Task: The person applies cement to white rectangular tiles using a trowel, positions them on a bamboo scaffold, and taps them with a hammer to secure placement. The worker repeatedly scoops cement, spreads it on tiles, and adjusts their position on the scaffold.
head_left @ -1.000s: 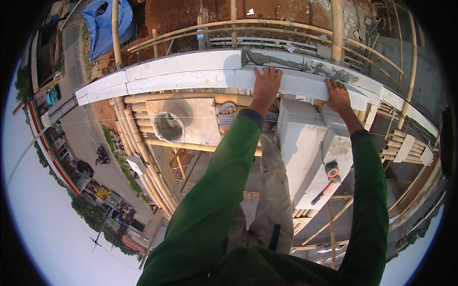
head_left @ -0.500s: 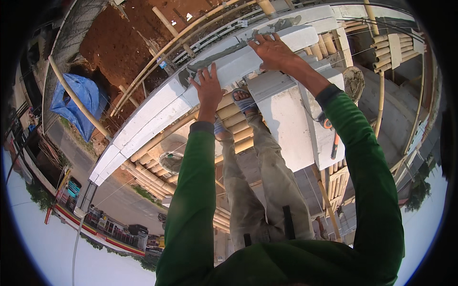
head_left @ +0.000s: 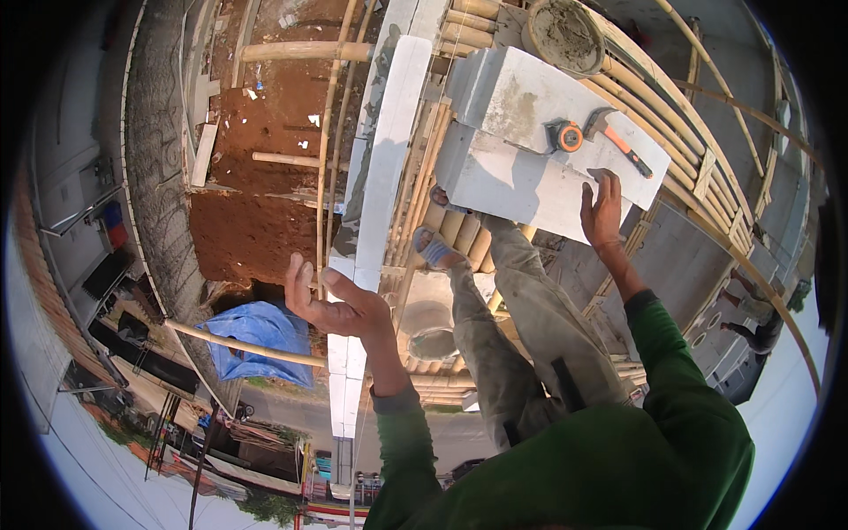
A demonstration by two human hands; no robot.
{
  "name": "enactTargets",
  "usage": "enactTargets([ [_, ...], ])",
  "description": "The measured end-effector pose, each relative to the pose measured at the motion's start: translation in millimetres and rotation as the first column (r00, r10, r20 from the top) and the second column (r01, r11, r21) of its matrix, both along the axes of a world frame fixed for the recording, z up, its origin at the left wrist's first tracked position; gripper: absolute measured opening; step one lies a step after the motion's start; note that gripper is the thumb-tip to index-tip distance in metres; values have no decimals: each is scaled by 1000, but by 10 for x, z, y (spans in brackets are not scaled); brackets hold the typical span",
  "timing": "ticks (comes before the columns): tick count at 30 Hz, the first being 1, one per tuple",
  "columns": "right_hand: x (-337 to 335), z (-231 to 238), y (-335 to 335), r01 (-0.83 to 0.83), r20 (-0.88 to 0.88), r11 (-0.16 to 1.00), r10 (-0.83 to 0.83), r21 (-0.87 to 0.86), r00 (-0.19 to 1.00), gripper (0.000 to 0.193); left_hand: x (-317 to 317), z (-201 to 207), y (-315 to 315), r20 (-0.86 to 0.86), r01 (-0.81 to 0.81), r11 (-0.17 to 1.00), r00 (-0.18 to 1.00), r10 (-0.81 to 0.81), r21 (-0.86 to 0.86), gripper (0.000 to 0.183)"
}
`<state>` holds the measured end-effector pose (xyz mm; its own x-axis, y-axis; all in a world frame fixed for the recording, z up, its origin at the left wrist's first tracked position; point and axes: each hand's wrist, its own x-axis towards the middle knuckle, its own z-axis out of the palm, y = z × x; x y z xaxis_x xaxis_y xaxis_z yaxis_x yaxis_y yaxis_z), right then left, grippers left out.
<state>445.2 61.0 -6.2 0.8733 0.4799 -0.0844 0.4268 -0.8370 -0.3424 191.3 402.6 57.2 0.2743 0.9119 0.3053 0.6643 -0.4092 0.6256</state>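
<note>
My left hand (head_left: 340, 305) hangs over the white block wall (head_left: 402, 132), empty, with its fingers apart and curved. Wet grey mortar (head_left: 358, 190) runs along the wall beside a long white block laid on it. On the right, my right hand (head_left: 602, 210) holds nothing; its fingers are spread at the near edge of a stack of large pale blocks (head_left: 495, 172). Just beyond its fingertips, on that stack, lie an orange-and-black tape measure (head_left: 564, 136) and a hammer (head_left: 625, 148) with an orange and black handle.
I stand on a bamboo scaffold (head_left: 468, 234) beside the wall. A bucket of mortar (head_left: 565, 37) stands behind the blocks, another round bucket (head_left: 433, 343) near my legs. Beyond the wall, red soil (head_left: 252, 230) and a blue tarp (head_left: 261, 340) lie below. A person (head_left: 755, 309) is far right.
Both hands have left the long white block on the wall. My view and body have turned right; the right hand has moved to the block stack, where the tape measure and hammer lie.
</note>
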Motion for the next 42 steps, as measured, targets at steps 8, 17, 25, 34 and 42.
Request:
enactTargets([
  [8, 1088, -891, -1398, 230, 185, 864, -161, -449, 969, 61, -87, -1431, -971, -517, 295, 823, 663, -542, -485, 100],
  [17, 1101, -811, -1289, 192, 58, 917, -183, -350, 981, 46, -489, -2073, -519, -766, -329, 794, 593, -247, -511, 126],
  [25, 1676, -798, 1342, -338, 194, 913, 297, 231, 935, 30, -1139, -2272, -683, -874, -308, 879, 438, -209, -364, 110],
  [34, 1290, -1500, 2417, -457, -113, 883, 468, 108, 877, 30, -1233, -2188, -709, -711, -238, 870, 684, -166, -431, 91],
  [42, 1110, -1540, 2366, -406, -125, 907, 419, 115, 899, 31, -1304, -2272, -699, -735, -231, 875, 653, -184, -425, 92],
])
